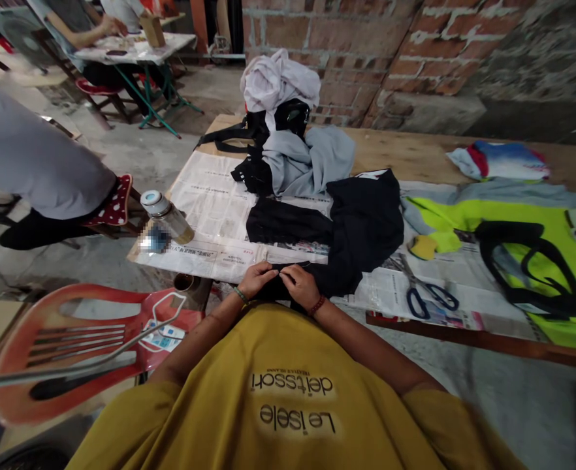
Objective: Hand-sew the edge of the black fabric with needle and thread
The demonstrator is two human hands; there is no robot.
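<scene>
At the table's near edge, my left hand (256,281) is closed, its thumb and fingers pinching the edge of a dark garment (339,279). Close beside it, my right hand (302,286) pinches the same edge, fingers bent inward. Anything small between the fingertips is too fine to make out. The garment runs from my lap up onto the table, joining or overlapping a dark navy piece (366,219). Just beyond my hands lies a folded black cloth (288,222).
Newspaper (209,222) covers the wooden table. A glass bottle (168,219) stands at the left corner. Scissors (430,297), a yellow piece (422,247), black straps (533,271) and neon cloth (494,219) lie right. A red plastic chair (67,352) is left; people sit beyond.
</scene>
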